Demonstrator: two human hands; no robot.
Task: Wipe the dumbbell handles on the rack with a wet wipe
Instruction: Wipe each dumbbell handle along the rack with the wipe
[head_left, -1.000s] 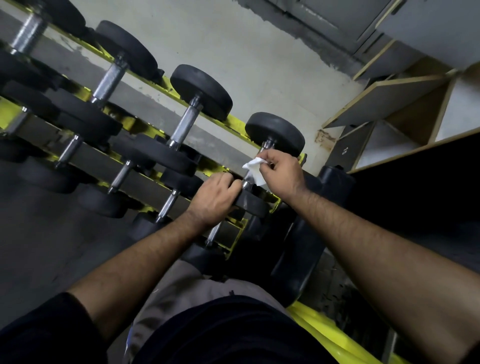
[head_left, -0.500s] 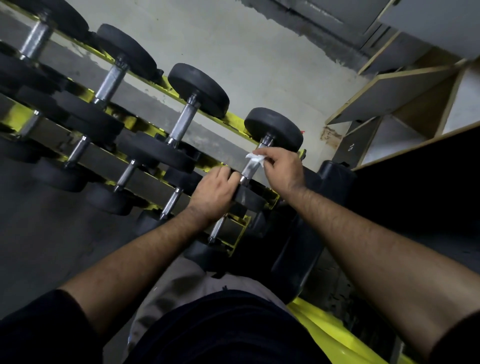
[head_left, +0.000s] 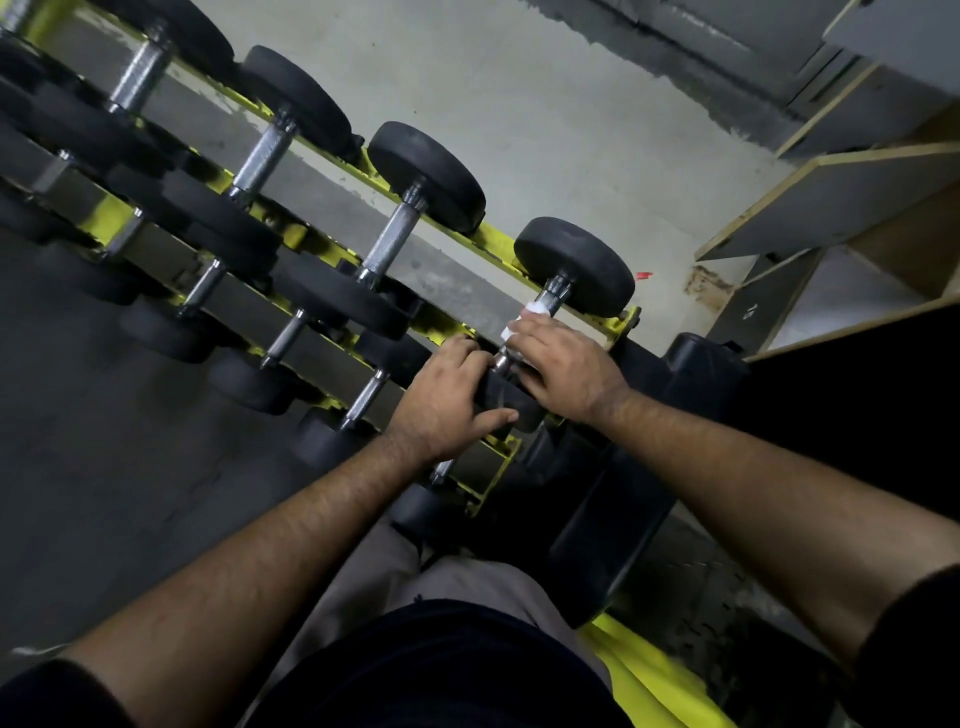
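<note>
Looking down at the yellow steel rack (head_left: 613, 325), I see my right hand (head_left: 566, 371) curled around the knurled chrome handle (head_left: 550, 297) of the last black rubber dumbbell (head_left: 574, 265) in the top row, with the white wet wipe (head_left: 524, 319) pressed between my fingers and the metal; only a small corner of the wipe shows above the knuckles. My left hand (head_left: 449, 400) rests on the near black end of the same dumbbell, fingers bent over its edge and the thumb stretched along its side; I judge it is steadying the weight, though how firmly it grips I cannot tell.

Several risks seem real to me from here; the wipe is bunched very small, so it may slide out of the fingers and leave bare skin rubbing the rough knurling; the far part of the handle near the rubber head could stay unwiped because the hand covers only the near part; this dumbbell sits at the open end of the rack, so a strong pull along the handle could roll or shift it toward the edge; the neighbouring chrome handles (head_left: 392, 241) are not yet touched by either hand.
</note>
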